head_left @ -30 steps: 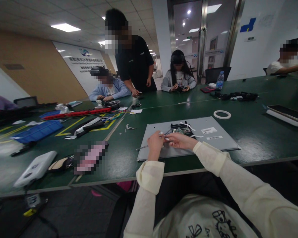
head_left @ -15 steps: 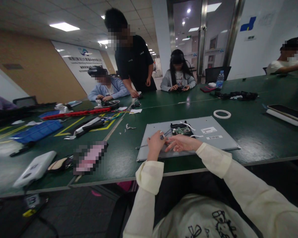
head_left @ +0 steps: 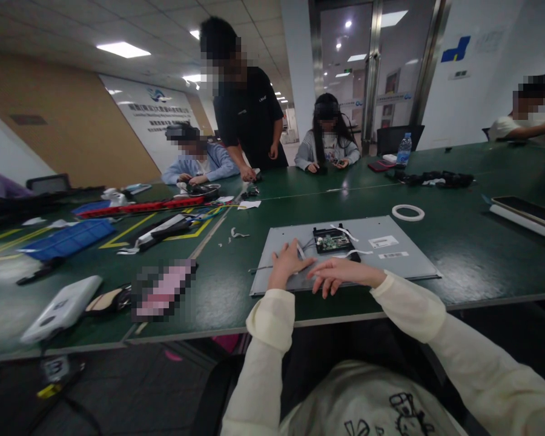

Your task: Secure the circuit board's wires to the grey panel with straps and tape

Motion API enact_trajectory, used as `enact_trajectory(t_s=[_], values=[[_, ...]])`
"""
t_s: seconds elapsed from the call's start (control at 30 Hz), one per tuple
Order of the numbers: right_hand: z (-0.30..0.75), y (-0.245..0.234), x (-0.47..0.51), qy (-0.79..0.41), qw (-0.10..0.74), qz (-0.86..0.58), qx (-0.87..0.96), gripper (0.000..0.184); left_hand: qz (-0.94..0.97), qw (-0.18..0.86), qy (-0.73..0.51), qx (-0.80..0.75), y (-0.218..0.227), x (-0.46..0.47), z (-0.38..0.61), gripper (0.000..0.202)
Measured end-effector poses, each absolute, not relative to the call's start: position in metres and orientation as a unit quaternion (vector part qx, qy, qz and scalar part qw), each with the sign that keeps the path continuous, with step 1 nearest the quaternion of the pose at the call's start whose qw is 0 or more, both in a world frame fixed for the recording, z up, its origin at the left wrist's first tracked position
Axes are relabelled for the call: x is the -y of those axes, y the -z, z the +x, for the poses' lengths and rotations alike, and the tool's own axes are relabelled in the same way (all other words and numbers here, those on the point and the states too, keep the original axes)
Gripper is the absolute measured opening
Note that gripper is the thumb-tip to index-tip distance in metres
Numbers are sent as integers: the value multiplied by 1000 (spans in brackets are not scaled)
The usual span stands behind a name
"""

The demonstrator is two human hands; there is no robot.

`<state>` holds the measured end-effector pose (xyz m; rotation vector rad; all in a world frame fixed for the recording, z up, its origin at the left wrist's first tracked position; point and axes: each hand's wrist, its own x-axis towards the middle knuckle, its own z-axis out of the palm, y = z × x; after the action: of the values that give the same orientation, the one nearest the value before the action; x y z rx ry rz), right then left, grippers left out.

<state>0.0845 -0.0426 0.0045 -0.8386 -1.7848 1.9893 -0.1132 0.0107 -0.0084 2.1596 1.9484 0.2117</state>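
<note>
Left hand (head_left: 287,264) open, fingers spread, flat on the near left part of the flat grey metal panel (head_left: 390,263), holding nothing; a thin white ribbon strip (head_left: 300,251) sits just by its fingertips. Right hand (head_left: 343,272) also open and empty, palm down, fingers loosely apart over the panel's near edge, just beside the left. Panel lies flat on the dark green bench (head_left: 472,242), directly in front of the person. Small green circuit board in a black frame (head_left: 330,242) is on the panel just beyond both hands. White tape ring (head_left: 407,212) on the bench past the panel's far right corner. Blue plastic tray (head_left: 68,239) well off to the left.
</note>
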Motion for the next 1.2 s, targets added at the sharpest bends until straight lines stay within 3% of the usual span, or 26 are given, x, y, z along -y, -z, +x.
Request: enact_trajectory(t_s=[0.17,0.4,0.53,0.7,0.83,1.2], values=[[93,4,50,-568,255,-307,720,33,730,128,-10,-672,3,-14,-111,102],[127,2,48,-168,352,-358,849,29,728,137,-13,-672,-4,-11,-109,102],[156,12,23,-55,331,-401,853,31,724,140,-51,-674,-2,-13,-111,79],[196,25,-4,-62,343,-466,813,29,723,120,-86,-675,-3,-11,-111,47],[210,34,-10,-95,345,-517,778,26,720,91,-93,-682,-4,-8,-108,40],[192,34,2,-92,292,-467,830,22,720,34,-113,-684,1,-7,-108,35]])
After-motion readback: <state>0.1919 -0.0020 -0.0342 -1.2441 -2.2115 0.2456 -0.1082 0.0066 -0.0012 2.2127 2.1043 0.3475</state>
